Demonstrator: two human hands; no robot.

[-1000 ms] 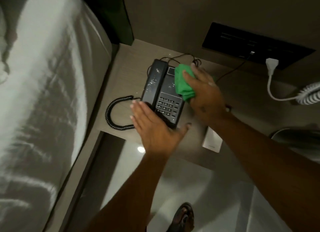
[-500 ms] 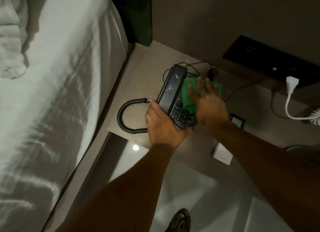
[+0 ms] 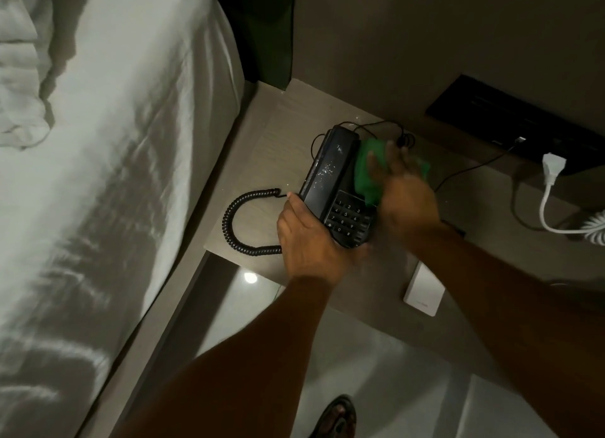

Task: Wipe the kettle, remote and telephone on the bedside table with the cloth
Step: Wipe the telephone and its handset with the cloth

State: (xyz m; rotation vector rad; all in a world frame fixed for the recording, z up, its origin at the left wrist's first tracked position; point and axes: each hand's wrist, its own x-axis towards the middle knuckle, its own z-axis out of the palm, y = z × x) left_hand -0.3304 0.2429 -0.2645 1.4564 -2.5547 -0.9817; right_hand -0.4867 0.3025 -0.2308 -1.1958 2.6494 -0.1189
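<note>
Since half a second ago my right hand (image 3: 404,192) has slid the green cloth (image 3: 368,170) up off the keypad (image 3: 347,218) toward the top of the telephone (image 3: 330,188); my left hand (image 3: 306,241) hasn't shifted from the near-left corner. So the keys look covered, the upper body is being done now, and the handset (image 3: 327,169) with its white specks is untouched — I'd guess it's next.

Right hand: fingers spread flat, pressing the cloth down onto the phone, blurred with motion, so I can't tell how much cloth is bunched under the palm. Left hand: fingers wrapped over the phone's near-left edge, bracing it, thumb side by the coiled cord (image 3: 239,221).

Telephone sits mid bedside table (image 3: 262,136), just right of the bed (image 3: 114,175). Long axis runs near edge to back wall, tilted slightly right at the top; keypad end toward me, cable end away. Handset lies along the left side, parallel to that axis.

No kettle or remote clearly in view; a small white card (image 3: 424,290) lies at the table's near edge.
</note>
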